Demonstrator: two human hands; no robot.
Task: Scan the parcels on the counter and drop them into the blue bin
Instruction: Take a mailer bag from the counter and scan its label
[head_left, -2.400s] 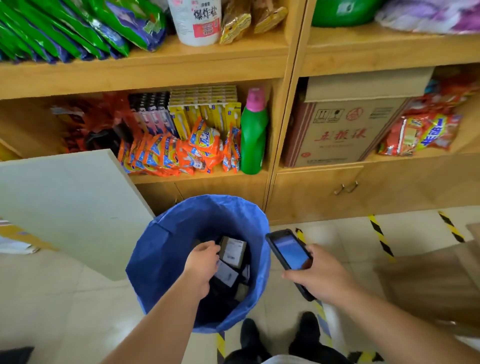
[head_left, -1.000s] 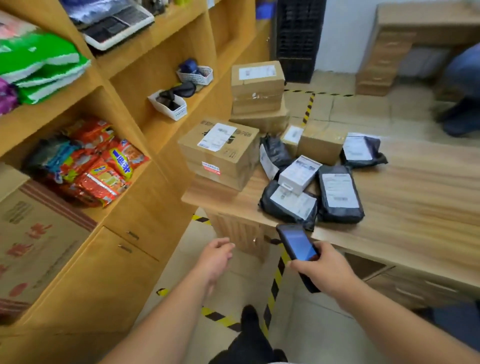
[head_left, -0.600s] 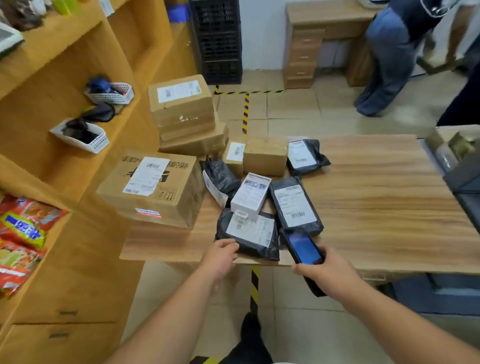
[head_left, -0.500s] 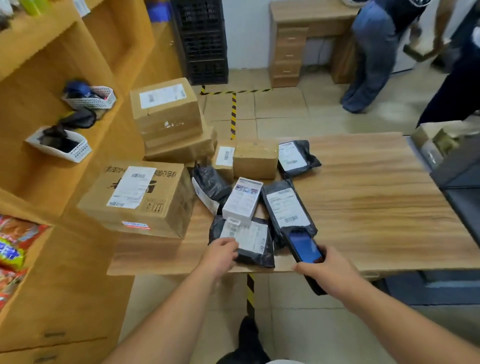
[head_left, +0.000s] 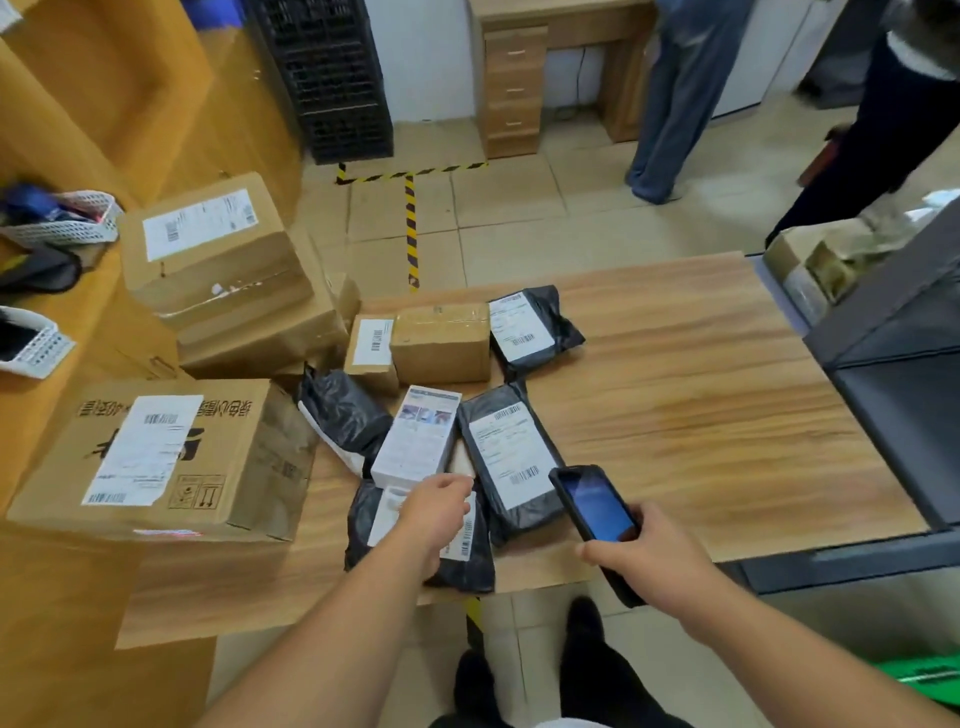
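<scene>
The blue bin is out of view. The nearest black bag (head_left: 467, 564) is largely covered by the left hand (head_left: 434, 512), so that only parts of its white label are seen; the print on every label is too blurred to be read. The left fingers are hidden beneath the hand, and whether they are spread, pressed together or pinching the bag cannot be told; the hand is seen only to lie over the bag's label. The scanner (head_left: 595, 506) is gripped in the right hand (head_left: 649, 558), whose fingers are curled round its lower end, with the lit blue screen turned upward; the lower end is hidden behind the hand. The scanner is held just beside a second black bag (head_left: 511, 457), near the barcode at that bag's near end. A white box (head_left: 418, 436) is seen lying on the nearest bag's far edge. The parcels are gathered on the left half of the table (head_left: 701, 389), the cartons (head_left: 156, 457) at the left partly cut off by shelving. Compared with half a second ago, the left hand has been moved from the table's front edge onto the nearest bag, and the scanner has been brought further over the table.
</scene>
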